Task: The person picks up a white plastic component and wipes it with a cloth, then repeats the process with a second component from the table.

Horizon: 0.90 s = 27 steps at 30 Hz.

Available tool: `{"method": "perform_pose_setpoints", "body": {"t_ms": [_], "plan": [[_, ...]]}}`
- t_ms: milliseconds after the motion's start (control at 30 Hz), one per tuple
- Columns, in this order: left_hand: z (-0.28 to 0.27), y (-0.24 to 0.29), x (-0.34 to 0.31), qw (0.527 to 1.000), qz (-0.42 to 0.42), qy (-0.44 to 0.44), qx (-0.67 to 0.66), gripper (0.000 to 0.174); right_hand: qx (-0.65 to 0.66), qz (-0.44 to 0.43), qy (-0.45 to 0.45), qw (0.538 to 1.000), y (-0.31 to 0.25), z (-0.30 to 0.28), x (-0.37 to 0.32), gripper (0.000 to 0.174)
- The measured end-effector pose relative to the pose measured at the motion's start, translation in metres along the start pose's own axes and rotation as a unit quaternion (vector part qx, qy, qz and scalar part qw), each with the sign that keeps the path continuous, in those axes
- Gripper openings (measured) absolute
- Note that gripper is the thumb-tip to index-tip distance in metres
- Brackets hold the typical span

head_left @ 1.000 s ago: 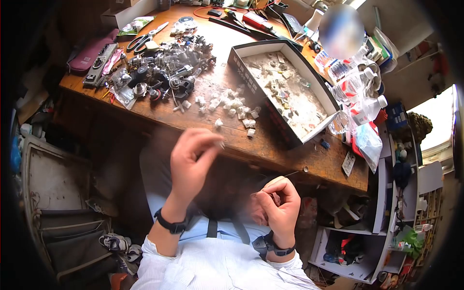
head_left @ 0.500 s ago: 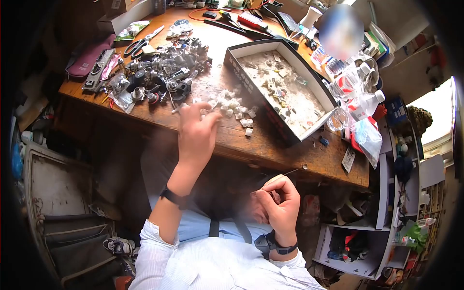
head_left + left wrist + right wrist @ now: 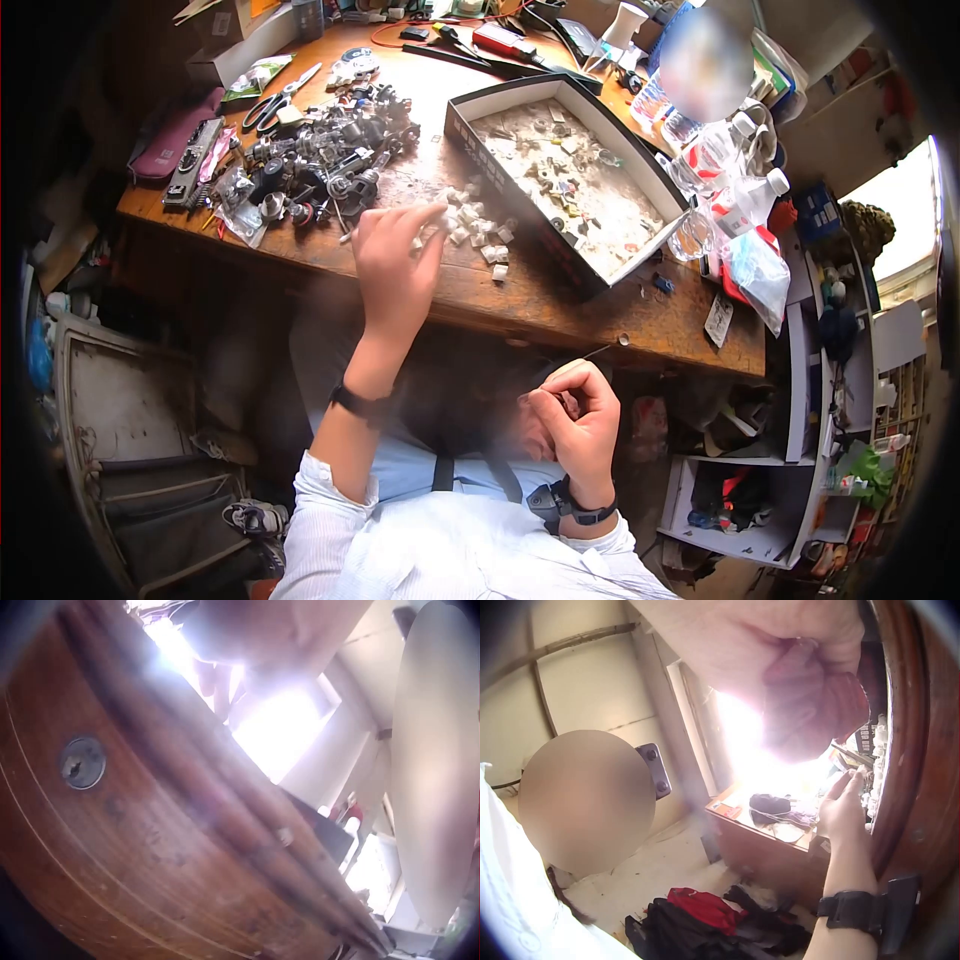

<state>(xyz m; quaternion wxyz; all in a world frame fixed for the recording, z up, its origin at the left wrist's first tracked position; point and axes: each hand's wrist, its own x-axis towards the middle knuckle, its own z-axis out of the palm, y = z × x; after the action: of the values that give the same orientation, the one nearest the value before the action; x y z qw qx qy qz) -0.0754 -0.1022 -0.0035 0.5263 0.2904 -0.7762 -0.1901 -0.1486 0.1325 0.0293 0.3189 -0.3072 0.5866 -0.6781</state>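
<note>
In the head view my left hand (image 3: 395,255) reaches over the table's front edge, fingers and thumb spread apart at the small white plastic pieces (image 3: 465,225). Its fingertips overlap the near side of that pile. Low in front of my body, my right hand (image 3: 582,415) stays curled, thumb against forefinger, around a dark reddish crumpled piece (image 3: 814,705), cloth-like in the right wrist view. What exactly this piece is, I cannot tell. The left wrist view shows mostly the wooden table front (image 3: 165,840) with a round lock (image 3: 82,763), the hand blurred by glare above.
A heap of dark metal and clear plastic parts (image 3: 345,150) lies left of the white pieces, with scissors (image 3: 283,98) behind it. At right stands a shallow open box (image 3: 520,190) holding small scraps. Plastic bottles (image 3: 735,200) line the right side. Shelves (image 3: 740,535) stand below right.
My left hand has gone forward from above my lap to the white pieces, its fingers spreading. The right hand keeps its hold in place. The head view has shifted slightly.
</note>
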Motion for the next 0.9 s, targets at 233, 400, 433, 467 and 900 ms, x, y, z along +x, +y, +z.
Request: {"method": "perform_pose_setpoints", "body": {"t_ms": [233, 400, 433, 467, 900], "plan": [[-0.025, 0.028, -0.039, 0.878, -0.249, -0.104, -0.395, 0.023, 0.043, 0.01, 0.0, 0.999, 0.003, 0.009, 0.009, 0.012], [-0.005, 0.017, -0.037, 0.971, -0.133, -0.068, -0.187, 0.024, 0.053, 0.012, -0.025, 0.998, 0.007, 0.018, 0.014, 0.011], [-0.001, 0.014, -0.037, 0.979, -0.124, -0.064, -0.15, 0.025, 0.048, 0.014, -0.023, 0.998, 0.009, 0.018, 0.015, 0.011], [0.002, 0.013, -0.037, 0.985, -0.114, -0.061, -0.114, 0.025, 0.043, 0.015, -0.02, 0.999, 0.01, 0.018, 0.016, 0.012], [-0.026, 0.032, -0.058, 0.829, -0.275, -0.185, -0.451, 0.022, 0.03, 0.087, -0.052, 0.994, 0.011, 0.028, 0.068, 0.019]]}}
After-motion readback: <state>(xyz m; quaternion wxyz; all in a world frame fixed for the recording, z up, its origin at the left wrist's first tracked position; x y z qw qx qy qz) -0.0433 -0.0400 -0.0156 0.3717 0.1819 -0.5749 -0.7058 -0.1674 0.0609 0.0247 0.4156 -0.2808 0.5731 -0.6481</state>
